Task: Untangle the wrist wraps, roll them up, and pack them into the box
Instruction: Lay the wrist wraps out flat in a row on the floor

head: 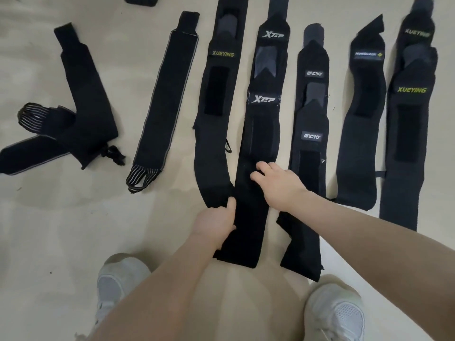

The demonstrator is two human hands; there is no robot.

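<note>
Pale floor [73,230], black wrist wraps [167,94] laid in rows, white shoes [337,313]

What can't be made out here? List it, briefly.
- Box: not in the head view.
- Dark item at the top edge: cut off.
- Label on the second wrap from the right: print too small.
- Left hand fingers: tucked beneath the XTEP wrap.

The right hand [278,183] rests on the XTEP wrap [258,148], and the left hand [215,223] holds the near left edge of the same wrap. Just left of the left hand lies the XUEYING wrap [216,124], farther left the striped wrap [162,99], then the tangled wraps [81,114]. Right of the right hand lie three more wraps [310,134]. Two shoes [337,313] stand nearer than both hands.
</note>
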